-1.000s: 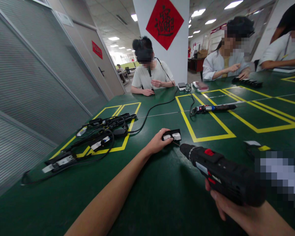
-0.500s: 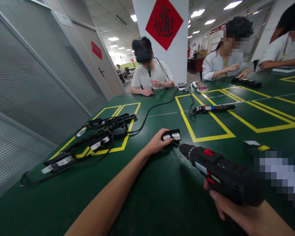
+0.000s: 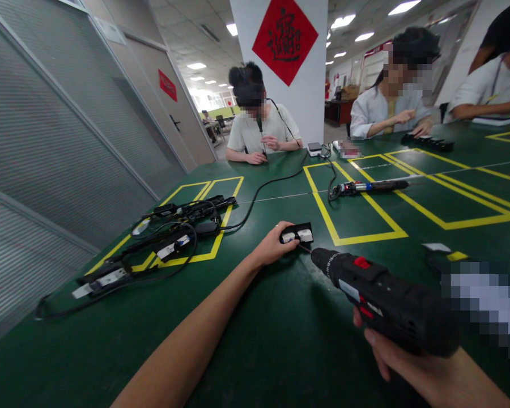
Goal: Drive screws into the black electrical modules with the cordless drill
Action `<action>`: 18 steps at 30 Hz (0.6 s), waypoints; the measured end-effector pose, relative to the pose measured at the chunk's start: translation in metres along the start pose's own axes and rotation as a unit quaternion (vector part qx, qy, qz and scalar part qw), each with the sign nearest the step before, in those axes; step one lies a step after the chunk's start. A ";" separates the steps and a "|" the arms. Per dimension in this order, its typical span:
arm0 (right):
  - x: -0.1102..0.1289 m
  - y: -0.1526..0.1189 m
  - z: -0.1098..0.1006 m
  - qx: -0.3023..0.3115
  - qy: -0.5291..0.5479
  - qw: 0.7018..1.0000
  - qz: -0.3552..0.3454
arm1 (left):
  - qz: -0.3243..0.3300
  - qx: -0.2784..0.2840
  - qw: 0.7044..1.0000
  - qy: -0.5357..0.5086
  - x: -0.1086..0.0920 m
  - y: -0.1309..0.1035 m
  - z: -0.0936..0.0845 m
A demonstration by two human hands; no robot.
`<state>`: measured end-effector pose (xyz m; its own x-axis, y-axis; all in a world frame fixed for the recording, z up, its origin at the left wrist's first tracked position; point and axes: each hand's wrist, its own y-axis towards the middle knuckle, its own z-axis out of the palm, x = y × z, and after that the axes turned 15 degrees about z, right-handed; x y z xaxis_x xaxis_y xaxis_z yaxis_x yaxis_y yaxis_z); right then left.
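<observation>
My left hand [image 3: 276,245] grips the left end of a small black housing with white inserts [image 3: 305,234], keeping it against the green table [image 3: 255,340]. Wrapped round the handle of a black cordless drill [image 3: 378,294] with red accents is my right hand [image 3: 391,351]. The drill's thin bit [image 3: 305,248] points left and reaches the near side of the housing, close to my left fingertips. Whether the bit touches the housing or sits in a screw, I cannot tell. The drill's lower grip is partly hidden by my fingers.
Black strips with cables and white parts [image 3: 174,246] lie on the left. Beyond the housing are yellow tape outlines [image 3: 369,238] and a pen-shaped tool with a cord [image 3: 374,186]. Across the table sits a person [image 3: 246,124] holding a screwdriver; another person [image 3: 391,113] sits to the right.
Almost nothing differs. The view shifts very slightly, while both hands, the drill and the housing keep about the same positions.
</observation>
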<state>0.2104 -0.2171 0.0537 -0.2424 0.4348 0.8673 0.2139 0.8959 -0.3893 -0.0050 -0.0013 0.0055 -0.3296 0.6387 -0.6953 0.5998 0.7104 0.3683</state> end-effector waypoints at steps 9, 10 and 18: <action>-0.008 0.003 0.001 -0.007 0.013 1.000 -0.002 | -0.008 0.006 1.000 -0.004 -0.002 0.000 0.000; -0.009 0.003 0.002 -0.008 0.016 1.000 -0.002 | -0.009 0.007 1.000 -0.005 -0.002 0.000 -0.001; -0.007 0.001 0.002 -0.004 0.014 1.000 0.009 | 0.006 0.008 1.000 -0.005 0.000 -0.001 -0.001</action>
<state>0.2106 -0.2192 0.0464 -0.2117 0.4484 0.8684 0.2266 0.8868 -0.4027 -0.0062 -0.0012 0.0058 -0.3149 0.6434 -0.6977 0.6145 0.6985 0.3668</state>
